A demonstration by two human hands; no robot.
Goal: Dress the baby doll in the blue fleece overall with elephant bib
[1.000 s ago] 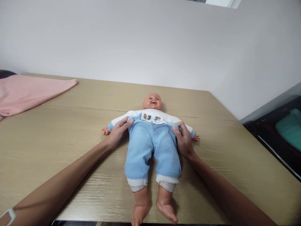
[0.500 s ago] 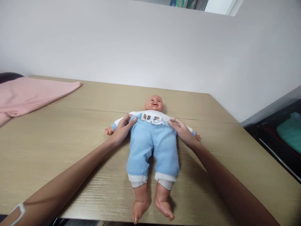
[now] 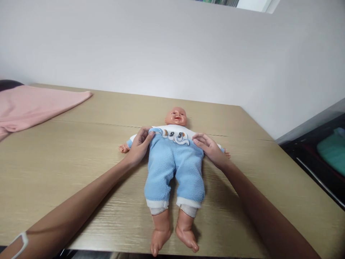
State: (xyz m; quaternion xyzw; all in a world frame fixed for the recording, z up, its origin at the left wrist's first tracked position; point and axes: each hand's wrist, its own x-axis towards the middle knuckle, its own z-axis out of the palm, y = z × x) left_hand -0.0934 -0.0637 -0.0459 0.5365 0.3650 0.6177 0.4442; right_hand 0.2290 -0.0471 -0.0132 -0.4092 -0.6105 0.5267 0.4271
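Observation:
A baby doll (image 3: 176,117) lies on its back, head toward the wall and bare feet toward me. It wears light blue fleece pants (image 3: 174,163) with white cuffs, and a white top with blue cuffs. An elephant patch (image 3: 179,137) spans the waist front. My left hand (image 3: 141,144) is closed on the pants' upper edge at the left side, thumb on top. At the opposite side, my right hand (image 3: 208,147) has its thumb and fingers closed on the waist edge. The doll's arms stretch outward, partly hidden behind my hands.
The doll lies on a wood-grain table (image 3: 81,162) against a white wall (image 3: 134,54). A pink cloth (image 3: 40,104) drapes over the table's far left. Beyond the right edge is a dark object with teal fabric (image 3: 332,149).
The elephant patch at the waist now lies flatter, with more of its trunk showing. My left hand has shifted slightly up and left; the right hand's fingers have loosened a little.

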